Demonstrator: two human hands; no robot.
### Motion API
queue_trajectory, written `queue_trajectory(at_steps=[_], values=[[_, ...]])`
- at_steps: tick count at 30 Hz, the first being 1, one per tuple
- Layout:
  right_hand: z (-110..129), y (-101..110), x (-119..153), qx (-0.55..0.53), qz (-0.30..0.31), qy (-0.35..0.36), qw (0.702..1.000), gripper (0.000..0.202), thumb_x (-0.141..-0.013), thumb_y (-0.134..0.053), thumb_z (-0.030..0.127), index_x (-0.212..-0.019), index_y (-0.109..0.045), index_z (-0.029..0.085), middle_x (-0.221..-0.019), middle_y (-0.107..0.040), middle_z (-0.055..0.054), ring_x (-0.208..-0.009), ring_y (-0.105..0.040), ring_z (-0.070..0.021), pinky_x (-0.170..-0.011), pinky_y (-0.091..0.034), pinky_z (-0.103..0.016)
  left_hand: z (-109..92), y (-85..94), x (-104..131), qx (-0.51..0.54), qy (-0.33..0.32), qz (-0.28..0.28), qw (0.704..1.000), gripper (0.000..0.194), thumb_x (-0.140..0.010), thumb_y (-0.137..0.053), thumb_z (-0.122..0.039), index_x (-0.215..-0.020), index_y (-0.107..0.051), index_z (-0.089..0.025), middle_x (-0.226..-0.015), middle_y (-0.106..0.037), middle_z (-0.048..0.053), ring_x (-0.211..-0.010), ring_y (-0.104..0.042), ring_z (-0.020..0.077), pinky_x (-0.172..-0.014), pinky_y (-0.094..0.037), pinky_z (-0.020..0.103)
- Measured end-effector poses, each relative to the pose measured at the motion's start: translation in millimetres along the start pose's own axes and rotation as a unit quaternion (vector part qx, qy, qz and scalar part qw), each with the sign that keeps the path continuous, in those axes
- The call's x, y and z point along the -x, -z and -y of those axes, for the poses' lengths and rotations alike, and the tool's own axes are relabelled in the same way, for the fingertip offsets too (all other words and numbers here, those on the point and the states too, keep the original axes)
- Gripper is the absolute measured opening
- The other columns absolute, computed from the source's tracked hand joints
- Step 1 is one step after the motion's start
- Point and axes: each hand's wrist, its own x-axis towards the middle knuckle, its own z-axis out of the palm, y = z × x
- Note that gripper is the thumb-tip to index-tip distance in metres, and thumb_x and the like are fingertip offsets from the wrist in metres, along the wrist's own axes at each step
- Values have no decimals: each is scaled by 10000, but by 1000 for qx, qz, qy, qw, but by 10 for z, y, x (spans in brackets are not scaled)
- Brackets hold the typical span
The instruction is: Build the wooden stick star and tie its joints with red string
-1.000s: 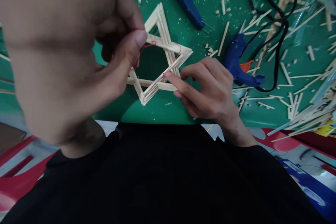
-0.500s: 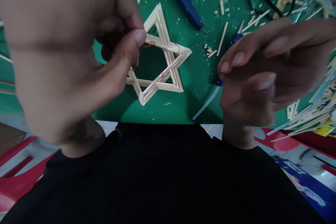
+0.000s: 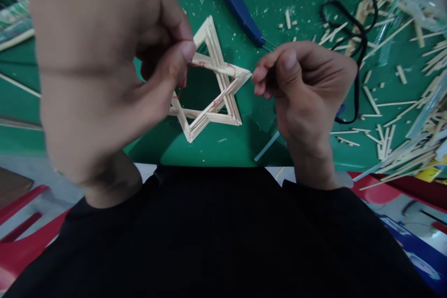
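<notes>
A six-pointed star of layered pale wooden sticks [image 3: 228, 98] lies on the green table [image 3: 216, 151], with thin red thread [image 3: 230, 70] looped along its inner edges. At the star's upper left, my left hand [image 3: 115, 74] is closed in a pinch of thumb and forefinger. What its fingertips hold is too small to name, and the hand hides the star's left part. My right hand [image 3: 303, 74] hovers near the star's right point, fingers curled and thumb bent over them. Anything between those fingertips cannot be made out.
A blue-handled tool [image 3: 240, 4] with thin metal prongs lies beyond the star. Black cord [image 3: 359, 42] and many loose sticks [image 3: 422, 135] cover the right side. A translucent glue stick [image 3: 267, 145] is near the front edge. Plastic packaging [image 3: 17, 18] lies back left.
My right hand has moved left toward the star, and its fingers have drawn together. My left hand has shifted slightly right, still pinching. The star is nearly in the same place.
</notes>
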Motion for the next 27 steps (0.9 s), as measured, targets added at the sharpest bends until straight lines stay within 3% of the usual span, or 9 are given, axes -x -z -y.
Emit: queue_trajectory(at_steps=[3, 6, 9, 11, 15, 21, 24, 27], values=[[-71, -24, -95, -63, 29, -9, 998, 167, -912, -714, 412, -822, -782, 289, -777, -767, 24, -585, -637, -128, -509, -505, -277, -66, 24, -74, -7, 8, 47, 999, 213, -956, -428, -380, -886, -560, -228, -745, -578, 19, -657, -560, 137, -620, -413, 354], [-82, -29, -154, -123, 72, -43, 989, 217, -925, -673, 448, -889, -798, 275, -832, -786, 6, -652, -682, -139, -534, -511, -285, -90, 42, -120, -30, 15, 11, 999, 159, -936, -439, -367, -884, -520, -240, -743, -585, 15, -668, -554, 156, -656, -392, 376], [-64, -41, -189, -157, 90, -58, 982, 220, -944, -658, 421, -923, -798, 253, -867, -787, -8, -694, -691, -135, -550, -493, -276, -63, 79, -154, -68, 5, 13, 998, 165, -929, -446, -377, -890, -534, -243, -769, -601, 9, -693, -560, 170, -711, -398, 387], [-72, -62, -216, -156, 81, -41, 984, 205, -875, -752, 458, -906, -784, 258, -836, -771, 6, -657, -664, -122, -543, -495, -265, -27, 114, -184, -95, -23, 26, 995, 190, -940, -450, -386, -905, -563, -237, -786, -618, 2, -705, -567, 168, -720, -390, 375], [-148, -101, -277, -86, 56, -18, 995, 402, -724, -839, 621, -729, -662, 260, -649, -643, 37, -523, -551, -114, -480, -486, -277, 57, 148, -256, -98, -89, 48, 990, 159, -955, -460, -325, -893, -574, -232, -724, -621, -34, -611, -536, 118, -640, -355, 312], [-239, -53, -343, -63, 54, -10, 996, 522, -889, -594, 711, -678, -443, 258, -605, -466, 31, -524, -480, -133, -471, -453, -301, 129, 63, -292, -55, -148, 34, 987, 162, -916, -483, -121, -850, -553, -252, -687, -641, -58, -528, -518, 89, -535, -328, 281], [-226, -39, -365, -88, 23, 49, 995, 568, -923, -575, 644, -617, -292, 257, -567, -335, 38, -475, -373, -132, -428, -379, -310, 152, 41, -267, -60, -135, 16, 989, 148, -948, -501, -160, -858, -563, -261, -707, -657, -54, -559, -557, 104, -545, -360, 302], [-225, -39, -384, -105, 18, 68, 992, 589, -954, -592, 528, -569, -247, 244, -510, -301, 33, -439, -305, -133, -416, -294, -332, 206, 41, -246, -37, -104, -6, 994, 158, -967, -520, -234, -833, -584, -287, -711, -662, -49, -564, -563, 130, -556, -379, 352]])
